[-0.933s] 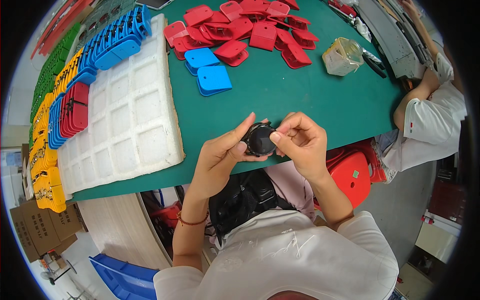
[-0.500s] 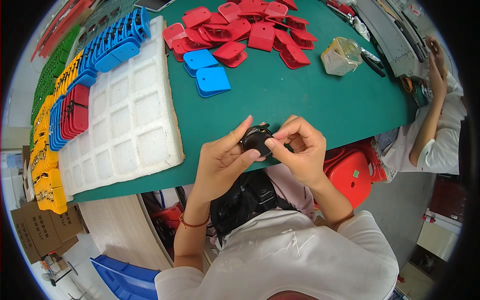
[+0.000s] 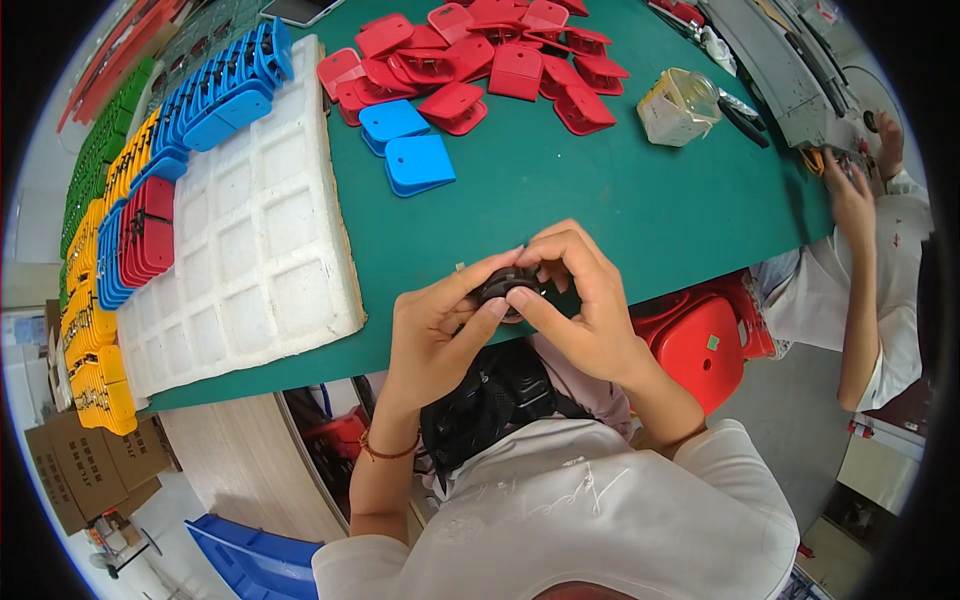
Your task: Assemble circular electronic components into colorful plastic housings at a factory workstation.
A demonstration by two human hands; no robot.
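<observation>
A small round black part (image 3: 506, 284) sits between my two hands, just above the near edge of the green table. My left hand (image 3: 432, 325) grips it on one side, thumb and index finger closed around the rim. From the other side my right hand (image 3: 585, 300) presses its thumb onto the part, with the fingers curled behind it. My fingers cover much of the part, so its details are hard to make out. Two blue folded plastic pieces (image 3: 420, 165) lie on the table beyond my hands, overlapping one another.
A heap of red folded plastic pieces (image 3: 516, 72) covers the far table. At left, a white foam tray (image 3: 285, 225) borders rows of blue, yellow, red and green pieces. A square jar (image 3: 678, 108) and pliers (image 3: 742, 124) lie right. A co-worker's hand (image 3: 850, 200) shows beside a red stool (image 3: 700, 350).
My right hand has shifted from pinching the part's edge to wrapping round it, thumb on top. The black part has tilted. The co-worker's arms have moved toward the grey equipment.
</observation>
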